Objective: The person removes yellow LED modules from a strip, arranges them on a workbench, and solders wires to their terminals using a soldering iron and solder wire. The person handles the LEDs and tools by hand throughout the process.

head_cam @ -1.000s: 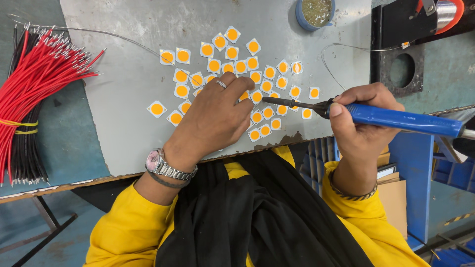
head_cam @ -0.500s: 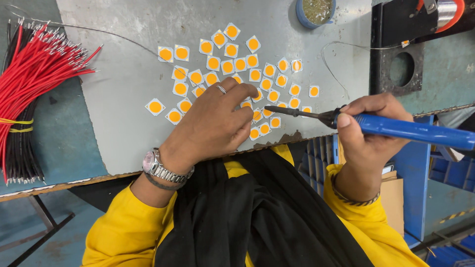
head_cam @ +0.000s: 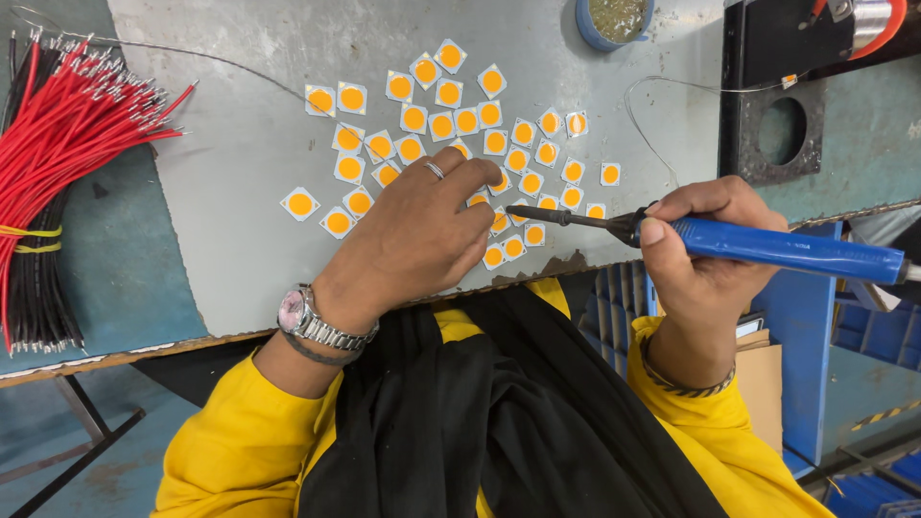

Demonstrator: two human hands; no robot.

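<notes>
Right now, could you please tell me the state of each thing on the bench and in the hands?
Left hand: flat on the square chips, fingers bent.
Right hand: gripping the soldering iron.
Soldering iron: held level, tip over the chips.
Square chips: scattered loose.
Red wires: bundled, tied.
Blue tin: open.

Left hand [head_cam: 422,235] on square chips [head_cam: 460,120], right hand [head_cam: 705,254] gripping soldering iron [head_cam: 767,247]

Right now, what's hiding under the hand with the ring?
The left hand lies flat on the grey sheet, over part of the cluster of small white squares with orange dots. A few squares peek out at its fingertips; whatever lies under the palm is covered.
</notes>
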